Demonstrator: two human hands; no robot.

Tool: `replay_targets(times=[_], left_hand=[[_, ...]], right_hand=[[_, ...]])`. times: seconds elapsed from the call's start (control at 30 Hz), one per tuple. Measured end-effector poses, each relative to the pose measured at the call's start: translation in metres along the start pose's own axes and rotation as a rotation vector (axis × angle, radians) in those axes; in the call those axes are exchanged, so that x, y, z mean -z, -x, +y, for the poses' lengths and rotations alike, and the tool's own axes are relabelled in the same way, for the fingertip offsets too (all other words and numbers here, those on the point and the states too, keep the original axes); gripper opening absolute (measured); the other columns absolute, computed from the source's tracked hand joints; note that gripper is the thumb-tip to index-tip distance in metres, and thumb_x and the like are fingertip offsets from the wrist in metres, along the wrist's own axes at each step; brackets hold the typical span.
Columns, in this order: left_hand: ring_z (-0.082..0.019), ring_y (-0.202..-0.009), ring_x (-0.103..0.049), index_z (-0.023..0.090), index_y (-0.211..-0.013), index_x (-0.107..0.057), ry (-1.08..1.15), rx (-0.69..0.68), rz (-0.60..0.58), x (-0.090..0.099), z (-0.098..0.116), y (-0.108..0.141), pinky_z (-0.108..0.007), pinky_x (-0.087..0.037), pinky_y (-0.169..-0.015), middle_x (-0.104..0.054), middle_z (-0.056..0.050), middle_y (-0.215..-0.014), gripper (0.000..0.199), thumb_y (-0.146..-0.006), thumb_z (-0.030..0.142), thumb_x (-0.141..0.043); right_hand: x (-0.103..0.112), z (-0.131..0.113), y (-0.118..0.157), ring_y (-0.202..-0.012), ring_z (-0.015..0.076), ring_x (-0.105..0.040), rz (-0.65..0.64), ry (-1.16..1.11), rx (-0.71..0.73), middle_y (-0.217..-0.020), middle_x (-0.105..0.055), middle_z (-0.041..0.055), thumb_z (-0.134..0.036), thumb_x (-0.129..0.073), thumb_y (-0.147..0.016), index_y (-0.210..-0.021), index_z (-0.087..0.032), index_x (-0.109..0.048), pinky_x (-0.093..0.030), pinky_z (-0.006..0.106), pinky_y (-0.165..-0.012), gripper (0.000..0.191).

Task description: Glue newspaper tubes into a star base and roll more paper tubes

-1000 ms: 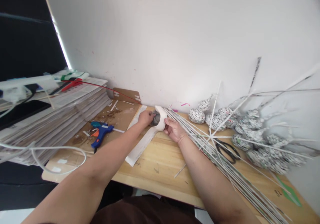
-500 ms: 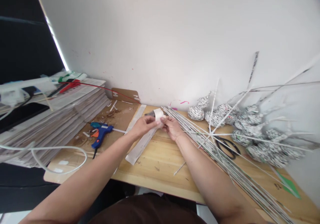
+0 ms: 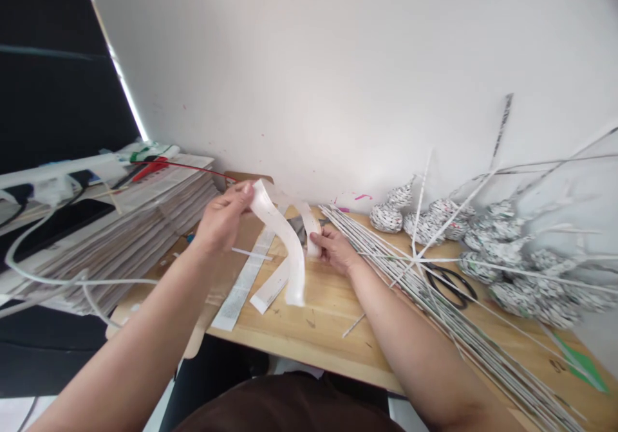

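My left hand has just risen from beside my right hand, its fingers pinching a white strip that now hangs curved and slack above the surface. My right fingers clamp a white band near the back edge; whether the pieces join, I can't tell.

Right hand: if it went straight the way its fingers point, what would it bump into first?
The right hand already pinches a white strip. Just past it, it would probably bump the grey thing, though depth is unclear.
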State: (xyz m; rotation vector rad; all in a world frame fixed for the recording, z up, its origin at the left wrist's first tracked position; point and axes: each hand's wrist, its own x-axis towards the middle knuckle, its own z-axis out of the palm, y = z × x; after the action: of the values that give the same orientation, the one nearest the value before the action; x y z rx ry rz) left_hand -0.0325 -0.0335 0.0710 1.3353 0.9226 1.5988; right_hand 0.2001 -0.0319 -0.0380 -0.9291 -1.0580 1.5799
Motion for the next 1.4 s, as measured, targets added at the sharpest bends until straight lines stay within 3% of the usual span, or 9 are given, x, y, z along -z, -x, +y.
replay_targets(times=[0.1, 0.27, 0.47, 0.7, 0.87, 0.97, 1.1, 1.2, 1.4], left_hand=[[-0.024, -0.106, -0.062, 0.013, -0.107, -0.068, 0.222, 0.063, -0.123, 0.002, 0.021, 0.0, -0.038, -0.051, -0.092, -0.069, -0.011, -0.108, 0.041, -0.091, 0.046, -0.051], [-0.026, -0.12, -0.052, 0.012, -0.107, -0.064, 0.345, 0.061, 0.022, 0.006, 0.044, -0.004, -0.044, -0.048, -0.099, -0.063, -0.011, -0.121, 0.047, -0.096, 0.048, -0.037], [-0.025, -0.113, -0.053, 0.01, -0.1, -0.059, 0.419, 0.097, 0.084, 0.012, 0.039, 0.0, -0.048, -0.044, -0.102, -0.06, -0.011, -0.113, 0.046, -0.098, 0.046, -0.031], [-0.028, -0.11, -0.056, 0.009, -0.099, -0.061, 0.431, 0.203, 0.095, 0.025, 0.025, 0.017, -0.049, -0.043, -0.101, -0.064, -0.015, -0.106, 0.054, -0.093, 0.056, -0.036], [-0.028, -0.109, -0.057, 0.011, -0.109, -0.06, 0.428, 0.18, 0.101, 0.035, 0.034, 0.026, -0.05, -0.045, -0.098, -0.063, -0.014, -0.113, 0.053, -0.095, 0.054, -0.032], [-0.025, -0.106, -0.059, 0.009, -0.109, -0.061, 0.448, 0.158, 0.131, 0.04, 0.043, 0.033, -0.045, -0.049, -0.095, -0.064, -0.013, -0.114, 0.051, -0.096, 0.05, -0.033], [-0.017, -0.1, -0.061, 0.01, -0.104, -0.063, 0.51, 0.196, 0.197, 0.045, 0.053, 0.044, -0.032, -0.053, -0.091, -0.068, -0.008, -0.106, 0.024, -0.096, 0.024, -0.044], [-0.013, -0.094, -0.064, 0.013, -0.103, -0.065, 0.523, 0.191, 0.167, 0.046, 0.061, 0.052, -0.026, -0.055, -0.086, -0.07, -0.005, -0.1, 0.02, -0.092, 0.01, -0.048], [-0.013, -0.082, -0.069, 0.014, -0.102, -0.067, 0.445, 0.196, 0.034, 0.045, 0.068, 0.064, -0.025, -0.057, -0.08, -0.071, -0.005, -0.101, 0.018, -0.087, 0.01, -0.056]], right_hand=[[-0.003, 0.0, 0.003, -0.039, 0.0056, -0.044, -0.022, 0.046, -0.01, -0.052, -0.057, -0.0057, -0.044, -0.08, -0.063, -0.073, -0.017, -0.056, -0.027, 0.018, -0.035, 0.037], [-0.008, -0.002, 0.007, -0.042, 0.0092, -0.056, -0.076, 0.114, -0.021, -0.056, -0.063, -0.0029, -0.047, -0.078, -0.067, -0.076, -0.017, -0.056, -0.029, 0.016, -0.033, 0.038], [-0.014, -0.01, 0.018, -0.047, 0.0165, -0.066, -0.242, 0.138, -0.169, -0.061, -0.068, 0.0019, -0.049, -0.074, -0.071, -0.081, -0.017, -0.055, -0.024, 0.015, -0.027, 0.038], [-0.022, -0.016, 0.03, -0.051, 0.0204, -0.069, -0.612, 0.062, -0.395, -0.072, -0.073, 0.0091, -0.041, -0.061, -0.083, -0.099, -0.011, -0.061, -0.041, 0.018, -0.028, 0.033], [-0.049, -0.027, 0.054, -0.058, 0.0221, -0.071, -0.916, 0.002, -0.48, -0.084, -0.074, 0.0139, -0.036, -0.061, -0.086, -0.11, -0.009, -0.061, -0.048, 0.019, -0.035, 0.036], [-0.068, -0.034, 0.071, -0.056, 0.0194, -0.07, -1.091, -0.05, -0.578, -0.083, -0.073, 0.0122, -0.036, -0.063, -0.086, -0.113, -0.009, -0.061, -0.049, 0.018, -0.039, 0.039], [-0.082, -0.029, 0.078, -0.056, 0.0172, -0.07, -1.227, -0.044, -0.685, -0.082, -0.073, 0.0096, -0.032, -0.067, -0.083, -0.114, -0.007, -0.061, -0.053, 0.018, -0.043, 0.04], [-0.086, -0.012, 0.074, -0.061, 0.0193, -0.072, -1.256, 0.057, -0.735, -0.082, -0.073, 0.0092, -0.033, -0.069, -0.082, -0.109, -0.007, -0.063, -0.056, 0.022, -0.045, 0.038], [-0.09, 0.011, 0.071, -0.069, 0.0203, -0.072, -1.253, 0.269, -0.743, -0.088, -0.069, 0.0076, -0.042, -0.075, -0.075, -0.096, -0.01, -0.065, -0.058, 0.024, -0.051, 0.04]])
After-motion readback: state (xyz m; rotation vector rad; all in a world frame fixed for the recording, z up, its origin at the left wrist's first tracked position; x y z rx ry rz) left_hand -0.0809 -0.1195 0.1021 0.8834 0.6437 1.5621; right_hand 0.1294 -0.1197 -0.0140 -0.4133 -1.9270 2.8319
